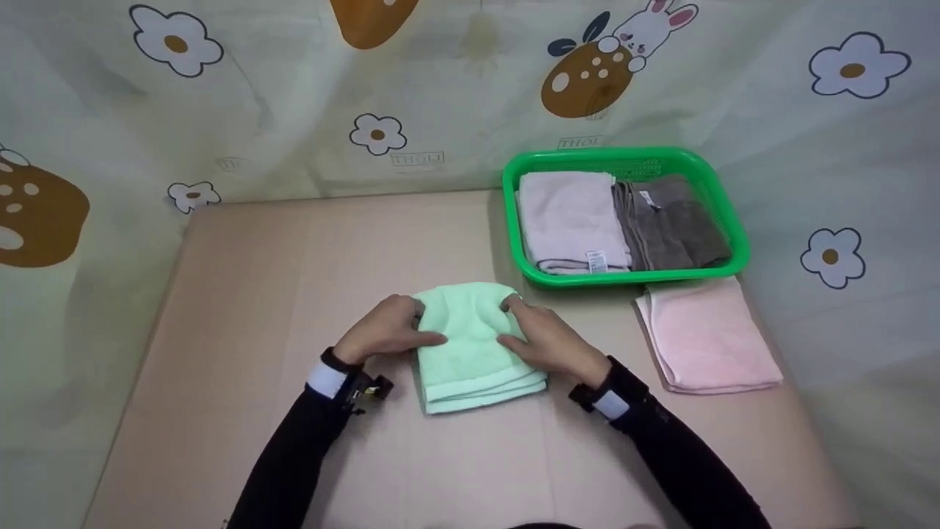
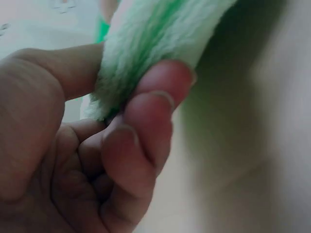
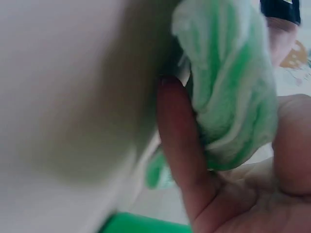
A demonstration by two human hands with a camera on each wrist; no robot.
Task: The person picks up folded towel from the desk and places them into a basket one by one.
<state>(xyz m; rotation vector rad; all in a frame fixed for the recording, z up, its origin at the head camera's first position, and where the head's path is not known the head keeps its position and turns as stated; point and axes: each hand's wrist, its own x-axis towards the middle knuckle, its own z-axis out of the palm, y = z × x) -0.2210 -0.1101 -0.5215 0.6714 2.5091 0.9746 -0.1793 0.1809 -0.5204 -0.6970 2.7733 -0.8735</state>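
Note:
A folded mint-green towel (image 1: 470, 345) is held between both hands over the middle of the table, its layered edge toward me. My left hand (image 1: 388, 328) grips its left side, thumb on top and fingers curled beneath; the left wrist view shows the towel's edge (image 2: 146, 48) pinched between thumb and fingers. On the right side my right hand (image 1: 547, 339) grips it likewise, thumb on top. In the right wrist view the folded layers (image 3: 233, 87) lie between the thumb and a finger reaching underneath.
A green plastic basket (image 1: 515, 242) at the back right holds a folded light grey towel (image 1: 569, 217) and a dark grey-brown towel (image 1: 675, 228). A folded pink towel (image 1: 712, 338) lies in front of it, near the table's right edge. Patterned sheeting (image 1: 440, 81) surrounds the table (image 1: 242, 294).

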